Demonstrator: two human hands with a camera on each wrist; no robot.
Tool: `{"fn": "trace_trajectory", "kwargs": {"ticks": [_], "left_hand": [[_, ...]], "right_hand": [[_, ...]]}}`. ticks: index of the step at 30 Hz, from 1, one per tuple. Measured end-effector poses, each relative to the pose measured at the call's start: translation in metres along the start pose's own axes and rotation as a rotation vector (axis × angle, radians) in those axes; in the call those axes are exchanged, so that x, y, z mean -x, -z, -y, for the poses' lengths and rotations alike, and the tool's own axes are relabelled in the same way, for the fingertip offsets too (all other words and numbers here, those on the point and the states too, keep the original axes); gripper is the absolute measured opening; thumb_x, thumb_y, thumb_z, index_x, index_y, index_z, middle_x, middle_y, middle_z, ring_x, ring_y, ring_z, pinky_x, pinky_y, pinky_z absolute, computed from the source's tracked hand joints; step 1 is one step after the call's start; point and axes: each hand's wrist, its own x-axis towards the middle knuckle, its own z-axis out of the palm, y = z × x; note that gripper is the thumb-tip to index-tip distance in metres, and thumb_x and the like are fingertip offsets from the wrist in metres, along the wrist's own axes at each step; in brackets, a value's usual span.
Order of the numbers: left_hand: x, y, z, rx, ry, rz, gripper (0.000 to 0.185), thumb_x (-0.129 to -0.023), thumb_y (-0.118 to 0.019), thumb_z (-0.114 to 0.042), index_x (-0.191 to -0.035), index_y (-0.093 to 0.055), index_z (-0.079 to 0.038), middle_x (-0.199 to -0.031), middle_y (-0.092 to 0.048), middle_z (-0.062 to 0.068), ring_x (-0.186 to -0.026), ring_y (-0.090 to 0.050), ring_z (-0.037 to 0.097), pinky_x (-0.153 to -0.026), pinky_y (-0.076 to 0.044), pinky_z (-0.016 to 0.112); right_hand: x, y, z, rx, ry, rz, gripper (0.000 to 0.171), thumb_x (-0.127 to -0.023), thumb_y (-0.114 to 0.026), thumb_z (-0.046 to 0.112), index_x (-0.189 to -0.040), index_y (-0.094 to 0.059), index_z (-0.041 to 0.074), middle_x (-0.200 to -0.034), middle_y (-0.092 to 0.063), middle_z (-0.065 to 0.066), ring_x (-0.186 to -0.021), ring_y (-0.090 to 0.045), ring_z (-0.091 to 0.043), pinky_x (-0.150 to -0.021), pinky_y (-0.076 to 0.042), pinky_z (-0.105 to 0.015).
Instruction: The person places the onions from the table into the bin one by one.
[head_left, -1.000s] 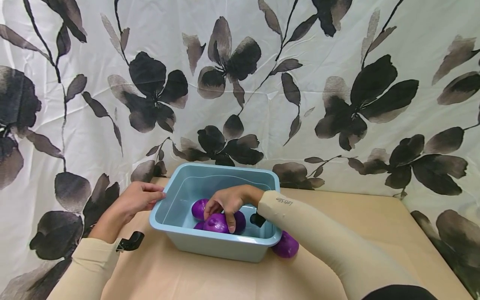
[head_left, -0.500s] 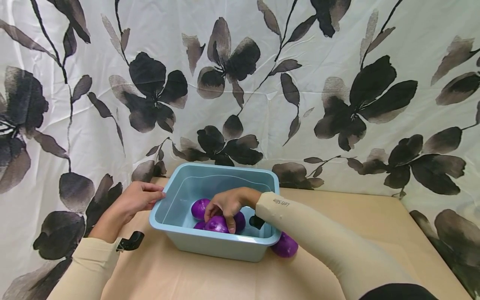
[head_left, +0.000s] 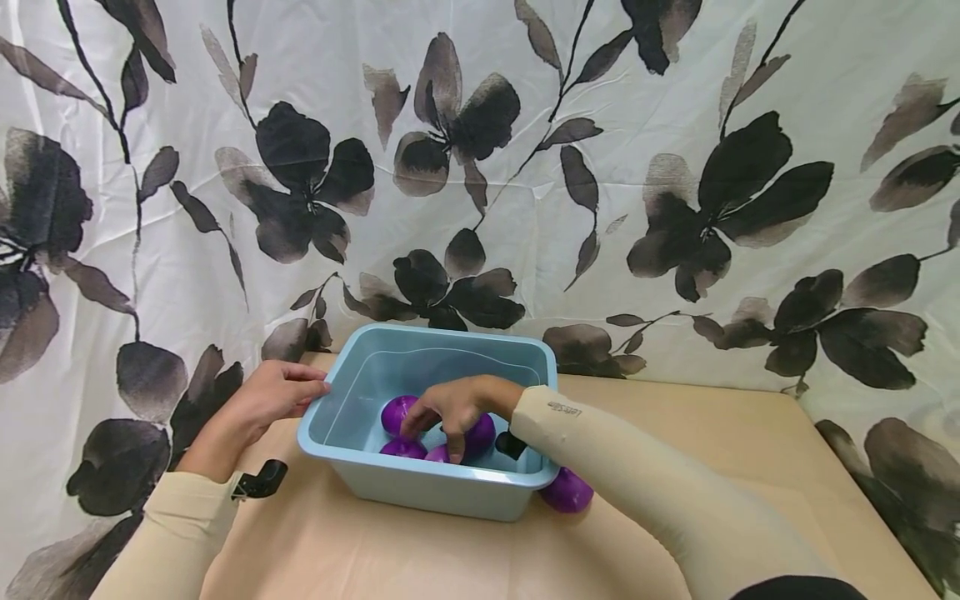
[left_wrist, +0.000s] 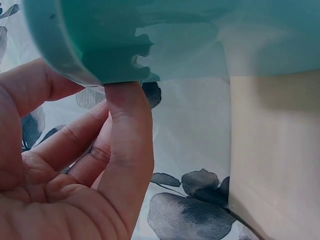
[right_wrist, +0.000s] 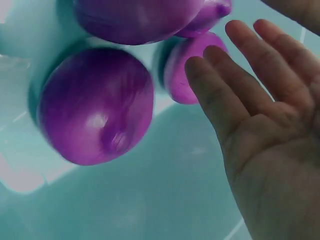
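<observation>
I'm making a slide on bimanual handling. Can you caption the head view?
Left hand steadies a light blue tub while the right hand opens over purple onions inside.

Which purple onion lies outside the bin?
The onion on the table at the bin's near right corner, under the right forearm. The other onions all lie inside the bin, by the right hand.

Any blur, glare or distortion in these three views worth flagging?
Head view: sharp and evenly lit, wide-angle bending at the edges, soft shadow under the blue bin. Left wrist view: left hand and bin rim very close and soft. Right wrist view: purple onions smeared, glossy highlights on them; right hand slightly soft.
</observation>
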Motion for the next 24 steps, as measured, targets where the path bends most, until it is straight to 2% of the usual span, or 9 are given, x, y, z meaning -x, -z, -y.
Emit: {"fn": "trace_trajectory", "kwargs": {"ticks": [6, 13, 18, 24], "left_hand": [[0.000, 0.000, 0.000, 0.002, -0.010, 0.009, 0.048, -0.098, -0.070, -0.016, -0.133, -0.060, 0.015, -0.093, -0.072, -0.001, -0.082, -0.066, 0.004, -0.074, -0.061, 0.023], [0.001, 0.000, -0.001, 0.007, -0.005, 0.017, 0.049, -0.098, -0.070, -0.017, -0.134, -0.059, 0.016, -0.094, -0.072, -0.002, -0.083, -0.067, 0.003, -0.075, -0.061, 0.023], [0.001, 0.000, 0.000, -0.012, -0.004, 0.013, 0.050, -0.099, -0.069, -0.017, -0.135, -0.059, 0.015, -0.096, -0.072, -0.001, -0.083, -0.066, 0.003, -0.075, -0.061, 0.023], [0.003, 0.000, 0.001, -0.029, -0.008, 0.007, 0.051, -0.099, -0.070, -0.018, -0.135, -0.058, 0.015, -0.091, -0.071, -0.005, -0.081, -0.066, 0.001, -0.074, -0.060, 0.022]], "right_hand": [[0.029, 0.007, 0.010, -0.018, 0.043, -0.135, 0.082, -0.077, -0.084, -0.002, -0.151, -0.053, 0.009, -0.156, -0.055, -0.010, -0.150, -0.048, -0.027, -0.122, -0.041, -0.047], [0.084, 0.015, 0.013, -0.118, 0.116, -0.269, 0.079, -0.078, -0.085, 0.000, -0.150, -0.053, 0.008, -0.157, -0.054, -0.009, -0.150, -0.047, -0.030, -0.121, -0.042, -0.047], [0.125, 0.005, 0.003, -0.153, 0.170, -0.375, 0.079, -0.079, -0.086, 0.002, -0.150, -0.052, 0.006, -0.156, -0.054, -0.011, -0.149, -0.049, -0.029, -0.120, -0.044, -0.043], [0.167, -0.018, -0.014, -0.176, 0.192, -0.512, 0.078, -0.079, -0.087, 0.004, -0.150, -0.052, 0.004, -0.155, -0.054, -0.013, -0.147, -0.050, -0.032, -0.118, -0.045, -0.043]]}}
